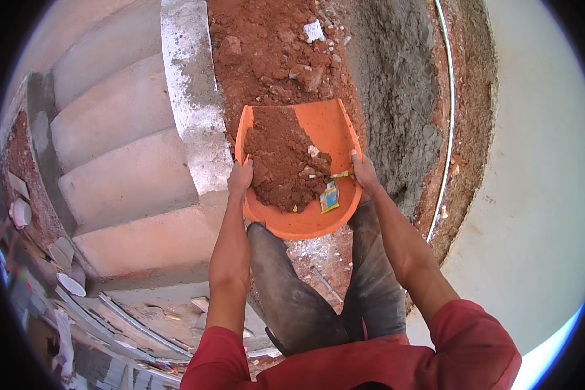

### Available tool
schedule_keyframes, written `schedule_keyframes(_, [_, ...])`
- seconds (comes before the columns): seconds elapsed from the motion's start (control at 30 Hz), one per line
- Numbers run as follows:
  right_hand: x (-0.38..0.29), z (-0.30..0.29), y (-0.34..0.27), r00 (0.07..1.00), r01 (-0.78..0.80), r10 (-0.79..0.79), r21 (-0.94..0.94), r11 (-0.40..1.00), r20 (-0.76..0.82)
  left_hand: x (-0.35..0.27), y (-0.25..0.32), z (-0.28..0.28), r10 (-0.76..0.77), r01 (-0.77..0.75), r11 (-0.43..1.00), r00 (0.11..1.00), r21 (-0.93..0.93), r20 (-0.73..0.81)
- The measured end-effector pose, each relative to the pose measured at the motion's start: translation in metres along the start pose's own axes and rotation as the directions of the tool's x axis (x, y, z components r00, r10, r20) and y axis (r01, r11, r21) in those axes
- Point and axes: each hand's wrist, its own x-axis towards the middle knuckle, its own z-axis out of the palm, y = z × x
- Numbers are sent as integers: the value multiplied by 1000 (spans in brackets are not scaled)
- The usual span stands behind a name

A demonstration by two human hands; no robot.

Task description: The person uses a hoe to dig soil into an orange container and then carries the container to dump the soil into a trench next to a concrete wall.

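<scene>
An orange plastic scoop-shaped pan (304,229) is held low in front of my knees. My left hand (241,176) grips its left side wall, and my right hand (363,170) grips the right one. Inside lies a heap of reddish-brown soil (282,156) with a few pale stone bits, mostly towards the left. A crumpled blue and yellow wrapper (329,196) rests on the pan's floor near my right hand. The pan's far, open edge lies over loose red soil (273,53) with clods and rubble.
Concrete steps (126,165) with a white-stained edge (190,97) run along the left. To the right are grey wet-looking mortar (395,97), a thin white pipe (451,97) and a plastered wall (531,170). Boards, containers and a trowel (165,312) lie at lower left.
</scene>
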Motion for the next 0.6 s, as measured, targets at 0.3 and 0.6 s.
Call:
schedule_keyframes(0.3, [-43, -109, -29, 995, 59, -66, -100, 993, -68, -81, 55, 46, -30, 53, 978, 993, -200, 117])
schedule_keyframes(0.6, [11, -157, 1, 946, 206, -323, -722, 660, -26, -71, 29, 253, -37, 130, 828, 983, -545, 179])
